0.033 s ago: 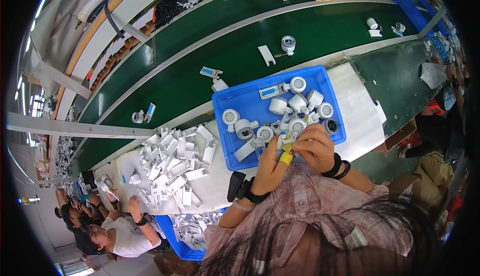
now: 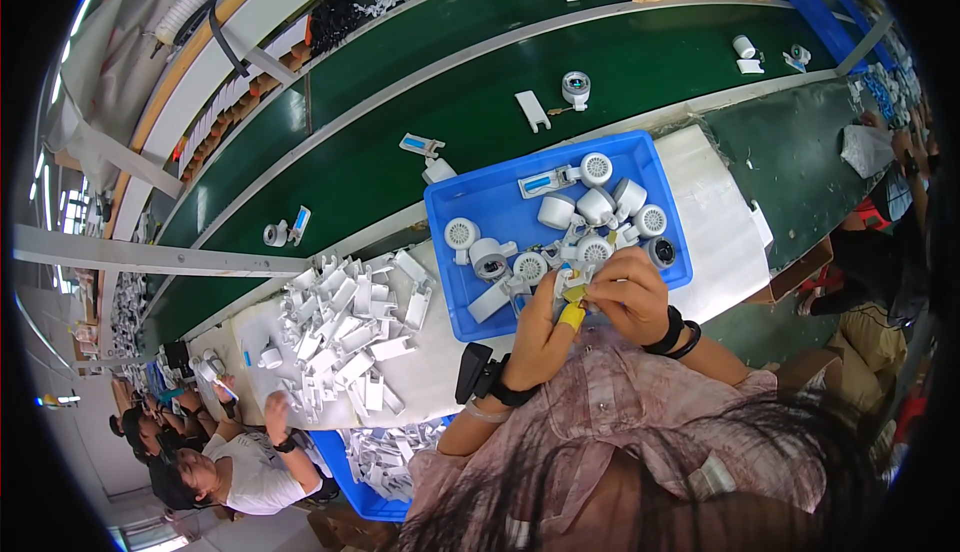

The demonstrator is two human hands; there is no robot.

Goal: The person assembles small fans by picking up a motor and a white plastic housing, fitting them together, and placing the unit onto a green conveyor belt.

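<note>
Bright blue is seen on the tray [image 2: 438,202], with white and pale grey carried by the round housings [image 2: 557,212] inside. The heap of plastic pieces [image 2: 350,322] is coloured plain white, set against a whitish tabletop [image 2: 720,222]. Deep green is shown by the conveyor belt [image 2: 370,132]. Vivid yellow is noticed on a finger wrap [image 2: 571,316], black on a wrist strap [image 2: 515,393]. The shirt [image 2: 600,407] is patterned in mottled dusty pink and white.

A small whitish plastic part [image 2: 579,277], with a touch of blue, is held between the left hand [image 2: 543,340] and right hand [image 2: 632,297] at the near edge of a blue tray [image 2: 437,232]; fingers hide most of its shape.
</note>
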